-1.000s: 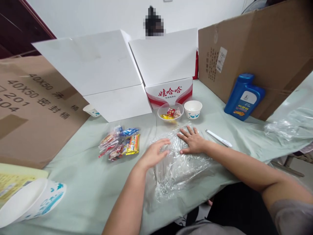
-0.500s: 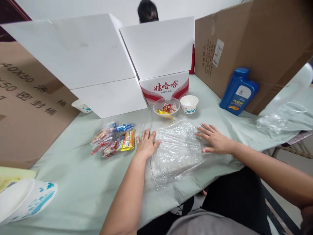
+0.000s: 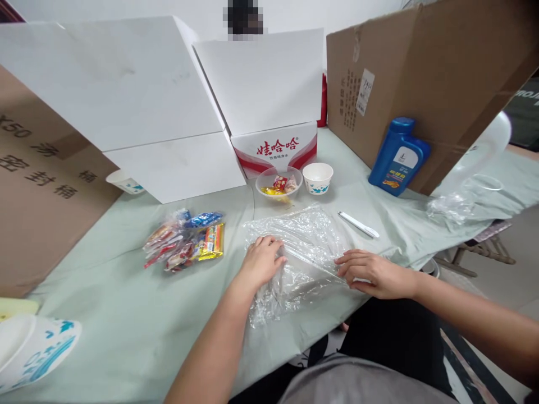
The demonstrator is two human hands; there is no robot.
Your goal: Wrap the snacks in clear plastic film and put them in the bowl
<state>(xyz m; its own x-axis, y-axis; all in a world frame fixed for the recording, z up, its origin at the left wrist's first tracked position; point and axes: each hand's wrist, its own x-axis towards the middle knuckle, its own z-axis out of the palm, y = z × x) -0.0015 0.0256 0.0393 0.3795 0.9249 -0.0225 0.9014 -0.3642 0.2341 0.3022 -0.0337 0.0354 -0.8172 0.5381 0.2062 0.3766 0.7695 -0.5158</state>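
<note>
A clear bag (image 3: 309,238) lies flat on the table (image 3: 126,303), at its near edge, right in front of the person. Both hands are on it. The left hand (image 3: 261,261) sits at the bag's left side with its fingers curled in, bunching the film under them. The right hand (image 3: 374,274) is at the bag's right side, fingers close together and nearly straight, closed on the edge of the film; its thumb is mostly hidden, so this looks like a pinch rather than a flat press. A straight crease runs across the bag from one hand to the other, and the film nearer the person is crumpled.

Left of the bag, close to the left hand but apart from it, lies a heap of snacks (image 3: 185,241) in bright wrappers. Beyond the bag stand a clear bowl (image 3: 278,184) with a few sweets in it and, just beside it, a white cup (image 3: 318,178). A thin white stick (image 3: 359,224) lies near the bag's far right corner. Farther right a blue bottle (image 3: 398,157) stands against a brown carton (image 3: 421,73). An open white box (image 3: 269,106) stands behind the bowl.
</note>
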